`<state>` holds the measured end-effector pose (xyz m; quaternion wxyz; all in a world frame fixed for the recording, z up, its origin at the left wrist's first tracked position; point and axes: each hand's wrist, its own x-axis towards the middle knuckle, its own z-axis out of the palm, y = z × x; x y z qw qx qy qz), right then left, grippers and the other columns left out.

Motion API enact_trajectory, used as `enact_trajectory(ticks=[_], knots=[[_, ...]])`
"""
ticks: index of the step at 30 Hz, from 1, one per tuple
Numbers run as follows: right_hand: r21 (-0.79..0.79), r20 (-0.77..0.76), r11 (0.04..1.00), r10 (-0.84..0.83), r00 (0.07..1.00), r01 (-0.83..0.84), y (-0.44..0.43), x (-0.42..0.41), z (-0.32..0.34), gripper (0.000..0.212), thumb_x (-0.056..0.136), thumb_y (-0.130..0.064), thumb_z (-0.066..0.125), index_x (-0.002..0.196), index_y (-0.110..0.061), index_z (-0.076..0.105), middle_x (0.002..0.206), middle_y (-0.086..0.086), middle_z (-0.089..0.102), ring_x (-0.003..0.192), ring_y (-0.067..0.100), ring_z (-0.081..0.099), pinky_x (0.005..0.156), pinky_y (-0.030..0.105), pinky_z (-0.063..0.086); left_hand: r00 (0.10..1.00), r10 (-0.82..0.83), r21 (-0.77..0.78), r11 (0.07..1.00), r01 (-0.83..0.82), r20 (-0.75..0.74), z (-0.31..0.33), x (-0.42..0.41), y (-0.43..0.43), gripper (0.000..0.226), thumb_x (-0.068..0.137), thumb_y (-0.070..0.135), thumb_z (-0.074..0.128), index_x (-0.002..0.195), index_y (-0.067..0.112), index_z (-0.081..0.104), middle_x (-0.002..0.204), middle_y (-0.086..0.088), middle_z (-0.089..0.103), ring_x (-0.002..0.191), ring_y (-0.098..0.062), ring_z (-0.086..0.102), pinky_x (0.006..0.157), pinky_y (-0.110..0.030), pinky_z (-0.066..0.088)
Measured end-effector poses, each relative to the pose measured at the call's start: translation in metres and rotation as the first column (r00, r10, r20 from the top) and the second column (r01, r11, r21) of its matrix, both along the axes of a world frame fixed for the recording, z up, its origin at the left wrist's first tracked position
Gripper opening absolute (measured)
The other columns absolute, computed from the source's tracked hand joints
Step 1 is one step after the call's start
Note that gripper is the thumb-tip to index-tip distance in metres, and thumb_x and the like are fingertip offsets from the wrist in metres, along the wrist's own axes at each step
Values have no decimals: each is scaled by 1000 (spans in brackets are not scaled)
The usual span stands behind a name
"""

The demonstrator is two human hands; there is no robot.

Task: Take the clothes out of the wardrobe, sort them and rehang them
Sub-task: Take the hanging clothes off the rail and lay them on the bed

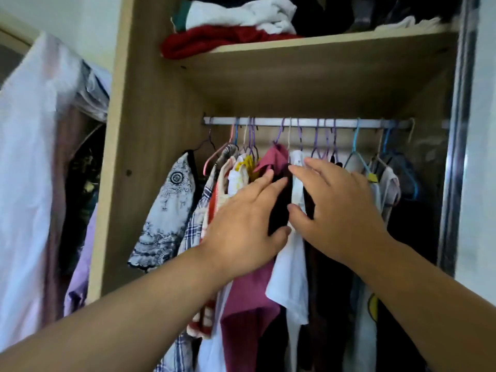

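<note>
Clothes [249, 304]: all on hangers along the rail [268, 122] inside the wardrobe [150, 130]; none taken out, sorting and rehanging not begun. Left hand [241, 218], right hand [341, 210]: grip spread, fingers straight, pressed against dark garment [281, 205] and white shirt [291, 264] mid-rail, apparently parting them.

The left hand [241, 224], right hand [341, 210] and forearms [134, 304] are bare.

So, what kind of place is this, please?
Most likely a bedroom at home, at an open wooden wardrobe: shirts hang from a metal rail, and folded clothes lie on the shelf above.
</note>
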<state>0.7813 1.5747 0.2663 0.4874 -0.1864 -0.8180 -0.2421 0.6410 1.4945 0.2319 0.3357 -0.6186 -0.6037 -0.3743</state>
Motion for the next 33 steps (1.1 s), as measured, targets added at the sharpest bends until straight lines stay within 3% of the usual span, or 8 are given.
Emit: enact_trajectory(ticks=[4,10,15,18,20,22,26,33], knots=[[-64,28,997,33,999,-31,-26,-64,-1,52,81,-40,55,130,-22,52,109,1,65,103,26,60,92,45,42,995,104,39,994,-104,-9,2,-81,-48,73,79,38,63,145,28,33,155,2,25,141,-11,23,112,-17,14],[-200,-61,969,134,989,-144,-55,-177,1,50,86,-37,55,134,-26,46,124,1,60,113,23,54,96,41,43,975,221,148,966,-214,-29,24,-202,-98,70,77,36,68,140,21,42,152,-8,31,139,-24,27,112,-26,15],[-265,-120,960,56,991,-86,-54,-253,26,49,84,-42,53,131,-30,47,117,2,61,106,24,57,89,35,45,981,186,255,947,-195,62,60,-272,-100,96,77,35,68,151,15,11,160,-4,-1,145,-14,8,107,-17,10],[-310,-132,949,17,991,-58,-44,-287,43,47,84,-42,55,127,-27,50,116,3,62,105,25,57,79,32,43,989,82,258,960,-111,120,81,-292,-83,101,81,31,65,150,9,-5,160,-4,-4,145,-12,2,103,-9,5],[-358,-128,931,27,991,-72,-34,-309,54,46,84,-41,57,126,-22,52,114,5,64,105,26,58,80,32,45,977,-4,274,960,-56,214,93,-301,-72,100,82,25,63,150,10,-9,160,-5,4,144,-17,13,107,-20,18],[-430,-120,898,43,992,-92,-22,-330,62,51,84,-42,60,128,-20,50,115,5,64,106,26,58,79,28,42,948,-73,298,954,-24,308,101,-305,-63,97,80,16,60,150,15,-7,156,-8,20,135,-25,34,97,-28,33],[-544,-101,834,47,994,-95,4,-365,70,68,84,-42,64,141,-15,38,129,8,58,118,26,53,85,23,38,918,-189,401,915,37,348,99,-312,-52,91,73,10,58,150,20,11,140,-7,47,114,-26,52,80,-19,35],[-640,-67,768,-94,993,29,44,-390,86,22,88,-10,54,110,-4,52,116,19,60,109,35,55,74,26,39,899,-259,468,881,70,352,91,-315,-47,83,71,16,60,144,32,24,116,6,60,99,-15,57,74,-19,37]])
